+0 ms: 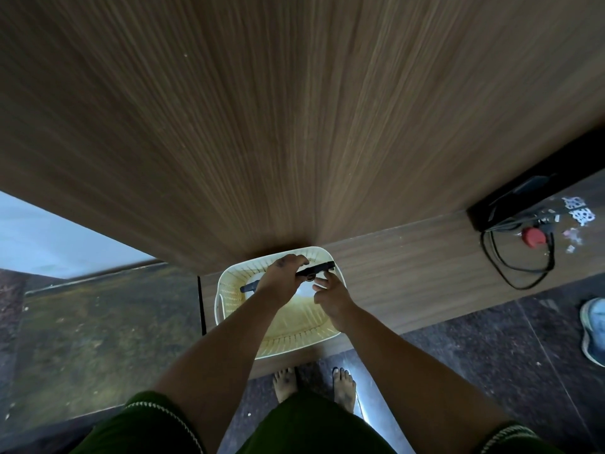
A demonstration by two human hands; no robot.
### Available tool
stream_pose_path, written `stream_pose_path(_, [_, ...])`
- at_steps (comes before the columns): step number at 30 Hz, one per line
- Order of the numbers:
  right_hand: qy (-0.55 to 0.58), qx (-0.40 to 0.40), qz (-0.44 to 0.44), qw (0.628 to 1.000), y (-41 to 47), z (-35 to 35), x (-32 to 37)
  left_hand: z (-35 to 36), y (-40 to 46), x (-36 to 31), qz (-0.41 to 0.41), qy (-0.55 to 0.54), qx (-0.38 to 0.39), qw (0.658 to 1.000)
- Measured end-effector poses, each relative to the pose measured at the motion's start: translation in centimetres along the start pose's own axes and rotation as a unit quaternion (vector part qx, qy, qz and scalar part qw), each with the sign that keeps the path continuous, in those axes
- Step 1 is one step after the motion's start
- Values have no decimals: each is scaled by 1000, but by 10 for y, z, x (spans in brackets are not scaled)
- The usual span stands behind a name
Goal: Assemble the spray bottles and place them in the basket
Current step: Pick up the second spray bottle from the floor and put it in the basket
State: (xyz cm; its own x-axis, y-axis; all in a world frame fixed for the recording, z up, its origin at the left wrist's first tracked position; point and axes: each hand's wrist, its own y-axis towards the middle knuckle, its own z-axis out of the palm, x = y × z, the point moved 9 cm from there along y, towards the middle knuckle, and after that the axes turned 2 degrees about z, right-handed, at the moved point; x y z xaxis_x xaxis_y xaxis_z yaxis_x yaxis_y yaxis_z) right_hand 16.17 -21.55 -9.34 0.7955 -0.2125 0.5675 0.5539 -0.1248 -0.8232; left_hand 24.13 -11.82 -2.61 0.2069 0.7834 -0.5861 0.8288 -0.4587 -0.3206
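Note:
A cream slotted plastic basket (229,299) sits on a low wooden ledge below me. My left hand (283,278) is over it, closed around a black spray head (319,269) whose nozzle sticks out to the right. A pale bottle body (306,291) shows dimly just under that spray head, between both hands. My right hand (332,298) hovers beside it with fingers spread, fingertips close to the spray head. A dark piece (248,287) pokes out left of my left wrist; I cannot tell what it is.
A tall wooden panel (294,109) rises directly behind the basket. On the ledge to the right lie a black cable (510,273), a red round object (533,236) and small scraps. My bare feet (284,385) stand on dark floor; a blue shoe (594,329) lies far right.

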Motion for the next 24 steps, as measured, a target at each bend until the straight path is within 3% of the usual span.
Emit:
stream_pose_path(13, [-89,-19,15,996,-14,-12,0,-10,-22,-5,-12,79,-40,996])
stream_pose_path(24, [-197,-15,-21,980,-60,-13,13,-38,-98,4,-105,19,-137,985])
